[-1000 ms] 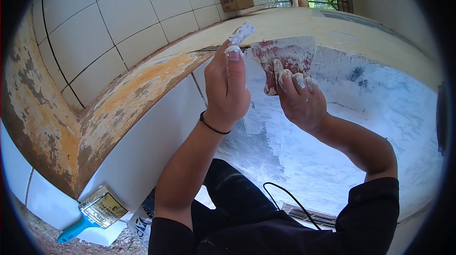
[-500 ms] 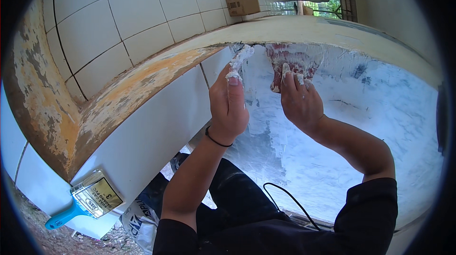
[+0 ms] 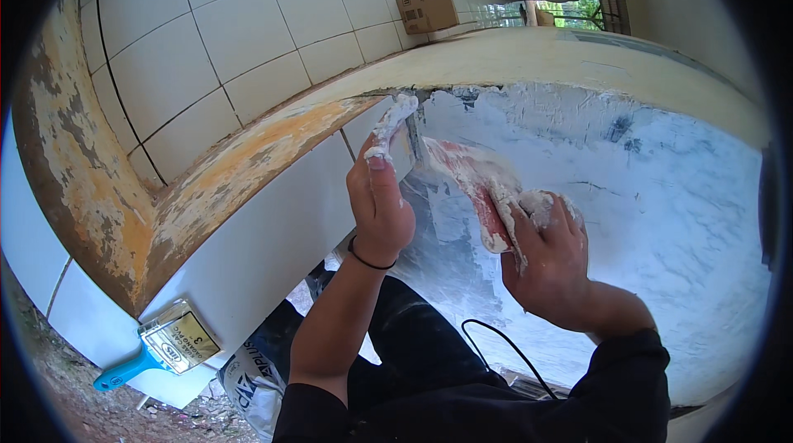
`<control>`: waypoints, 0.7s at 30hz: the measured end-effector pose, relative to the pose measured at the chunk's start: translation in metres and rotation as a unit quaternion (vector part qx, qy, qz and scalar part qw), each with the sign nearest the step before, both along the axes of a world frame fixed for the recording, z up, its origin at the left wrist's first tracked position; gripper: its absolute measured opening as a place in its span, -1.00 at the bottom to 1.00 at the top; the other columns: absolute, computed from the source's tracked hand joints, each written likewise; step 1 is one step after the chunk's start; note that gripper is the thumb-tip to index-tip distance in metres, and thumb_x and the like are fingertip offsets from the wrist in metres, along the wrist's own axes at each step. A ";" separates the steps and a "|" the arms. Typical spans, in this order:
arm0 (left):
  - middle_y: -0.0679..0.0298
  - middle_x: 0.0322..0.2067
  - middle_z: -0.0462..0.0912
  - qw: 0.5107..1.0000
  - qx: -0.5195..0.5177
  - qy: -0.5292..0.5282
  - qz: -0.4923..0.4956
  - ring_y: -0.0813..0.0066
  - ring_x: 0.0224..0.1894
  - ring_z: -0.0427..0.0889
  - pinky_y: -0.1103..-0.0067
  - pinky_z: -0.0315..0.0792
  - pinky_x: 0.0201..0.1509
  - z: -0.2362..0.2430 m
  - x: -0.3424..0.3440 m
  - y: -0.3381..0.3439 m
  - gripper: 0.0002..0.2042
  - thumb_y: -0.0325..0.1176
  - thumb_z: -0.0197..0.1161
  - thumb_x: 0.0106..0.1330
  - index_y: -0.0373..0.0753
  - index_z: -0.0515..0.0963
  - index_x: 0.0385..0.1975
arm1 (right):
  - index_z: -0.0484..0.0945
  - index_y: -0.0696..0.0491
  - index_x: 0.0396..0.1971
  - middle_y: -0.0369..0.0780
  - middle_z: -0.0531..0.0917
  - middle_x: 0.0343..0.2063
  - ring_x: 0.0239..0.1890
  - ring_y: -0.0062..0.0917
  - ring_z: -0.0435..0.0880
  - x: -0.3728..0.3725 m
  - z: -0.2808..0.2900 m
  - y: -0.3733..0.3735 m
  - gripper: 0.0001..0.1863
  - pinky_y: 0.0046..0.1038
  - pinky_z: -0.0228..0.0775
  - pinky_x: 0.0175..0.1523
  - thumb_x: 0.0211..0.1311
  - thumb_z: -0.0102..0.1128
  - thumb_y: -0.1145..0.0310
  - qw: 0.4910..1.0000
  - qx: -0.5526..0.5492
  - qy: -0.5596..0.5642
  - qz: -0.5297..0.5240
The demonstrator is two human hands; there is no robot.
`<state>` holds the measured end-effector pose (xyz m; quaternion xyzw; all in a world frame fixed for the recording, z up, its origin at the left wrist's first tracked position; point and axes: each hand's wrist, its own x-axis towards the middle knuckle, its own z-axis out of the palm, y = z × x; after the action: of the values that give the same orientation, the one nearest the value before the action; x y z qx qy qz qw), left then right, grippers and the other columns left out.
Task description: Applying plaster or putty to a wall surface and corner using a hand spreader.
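Observation:
My right hand grips a red putty scraper smeared with white paste, and its fingers are coated too. The blade is tilted, with its far end near the edge of the white-plastered wall. My left hand is closed around a thin, flat tool, seen nearly edge-on and thickly covered in white putty. Its exact kind is hidden by the paste. The tool's top end reaches close to the wall's upper corner, beside the white panel.
A blue-handled paintbrush lies on the panel's lower left end. Below stands a printed sack. A peeling orange ledge borders the tiled floor, where a cardboard box sits. A black cable loops near my legs.
My right hand has pulled the red scraper down from the wall's top edge and turned it, so its blade points toward the left hand. The left hand has shifted slightly left and down.

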<state>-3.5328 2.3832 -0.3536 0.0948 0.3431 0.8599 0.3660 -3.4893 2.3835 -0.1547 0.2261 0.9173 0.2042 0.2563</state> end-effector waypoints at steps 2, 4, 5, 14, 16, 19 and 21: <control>0.03 -0.32 0.51 0.999 -0.013 -0.011 0.028 0.34 -0.35 0.49 0.59 0.32 -0.21 0.001 -0.001 0.000 -0.50 -0.17 -0.37 0.32 -0.55 0.31 -0.11 | 0.51 0.18 -0.29 -0.10 0.49 -0.37 -0.40 -0.34 0.50 0.008 -0.007 0.003 -0.68 -0.41 0.34 -0.36 -0.18 0.15 0.52 0.983 -0.057 0.135 -0.111; -0.02 -0.25 0.49 0.999 -0.033 0.010 0.025 0.27 -0.23 0.48 0.54 0.29 -0.10 0.003 -0.002 -0.001 -0.48 -0.15 -0.40 0.32 -0.57 0.30 -0.11 | 0.50 0.17 -0.27 -0.09 0.54 -0.43 -0.37 -0.26 0.52 0.020 -0.025 0.010 -0.69 -0.43 0.36 -0.25 -0.14 0.11 0.61 0.905 -0.124 0.331 -0.235; -0.04 -0.23 0.47 0.999 -0.044 0.010 0.011 0.25 -0.19 0.47 0.53 0.28 -0.06 0.005 -0.002 -0.002 -0.47 -0.14 -0.41 0.32 -0.58 0.30 -0.11 | 0.50 0.17 -0.27 -0.09 0.54 -0.43 -0.37 -0.26 0.52 0.027 -0.038 0.013 -0.69 -0.43 0.36 -0.25 -0.14 0.11 0.61 0.901 -0.126 0.340 -0.238; -0.14 -0.08 0.36 0.993 -0.058 0.078 -0.071 0.16 0.04 0.34 0.47 0.13 0.14 0.007 0.018 -0.001 -0.44 -0.11 -0.44 0.32 -0.61 0.25 -0.08 | 0.50 0.24 -0.36 -0.15 0.61 -0.48 -0.42 -0.53 0.59 0.064 -0.109 0.044 -0.80 -0.55 0.35 -0.25 -0.07 0.16 0.55 0.653 -0.063 0.636 -0.405; -0.15 -0.08 0.36 0.988 -0.079 0.081 -0.103 0.15 0.05 0.33 0.47 0.12 0.15 0.006 0.023 -0.002 -0.44 -0.12 -0.45 0.33 -0.61 0.25 -0.08 | 0.50 0.25 -0.36 -0.15 0.61 -0.48 -0.42 -0.52 0.59 0.066 -0.111 0.047 -0.80 -0.54 0.36 -0.25 -0.08 0.16 0.55 0.656 -0.044 0.642 -0.394; -0.15 -0.08 0.36 0.983 -0.090 0.100 -0.128 0.13 0.04 0.34 0.47 0.12 0.15 0.004 0.027 -0.003 -0.44 -0.13 -0.45 0.33 -0.61 0.25 -0.08 | 0.50 0.25 -0.37 -0.13 0.61 -0.49 -0.42 -0.49 0.61 0.066 -0.118 0.049 -0.78 -0.53 0.37 -0.26 -0.09 0.19 0.53 0.696 -0.011 0.598 -0.397; -0.15 -0.09 0.37 0.980 -0.090 0.117 -0.136 0.12 0.03 0.35 0.47 0.13 0.15 0.001 0.030 -0.003 -0.45 -0.13 -0.45 0.33 -0.60 0.26 -0.08 | 0.50 0.26 -0.40 -0.11 0.61 -0.49 -0.43 -0.44 0.62 0.066 -0.123 0.049 -0.79 -0.51 0.39 -0.29 -0.13 0.21 0.55 0.672 -0.017 0.633 -0.385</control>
<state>-3.5027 2.3803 -0.3525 0.2069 0.4430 0.7509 0.4439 -3.4232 2.4330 -0.2778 0.6299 0.6947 -0.1204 -0.3258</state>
